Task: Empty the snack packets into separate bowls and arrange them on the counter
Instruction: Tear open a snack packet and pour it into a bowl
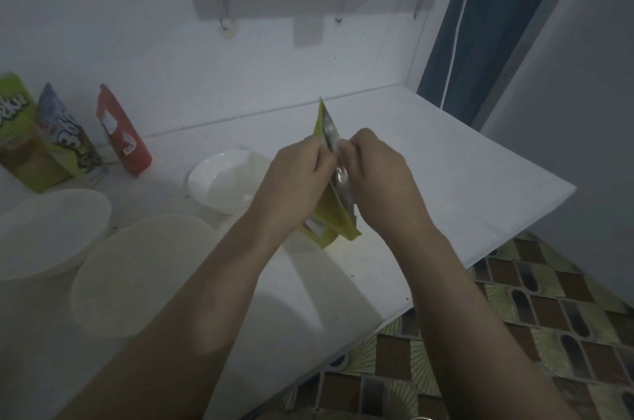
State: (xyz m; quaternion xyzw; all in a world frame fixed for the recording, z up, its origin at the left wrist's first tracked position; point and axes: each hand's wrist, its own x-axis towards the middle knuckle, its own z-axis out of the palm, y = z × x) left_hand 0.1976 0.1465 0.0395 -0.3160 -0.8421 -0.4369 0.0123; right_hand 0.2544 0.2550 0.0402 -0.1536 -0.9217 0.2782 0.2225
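Observation:
A yellow snack packet (331,213) stands upright on the white counter (446,186), its silver inside showing along the top edge. My left hand (295,176) pinches one side of that edge and my right hand (374,172) pinches the other side. A white bowl (219,183) sits just left of my hands with nothing visible inside. Two larger white bowls (51,231) (137,275) sit nearer the front left. At the back left three more packets lean on the wall: a green one (20,135), a grey-and-yellow one (68,138) and a red one (121,135).
The counter ends at an edge on the right and front, with a patterned tile floor (514,334) below. A white wall runs behind, with a shelf and hooks (224,25) overhead. A blue curtain (480,25) hangs at the back right.

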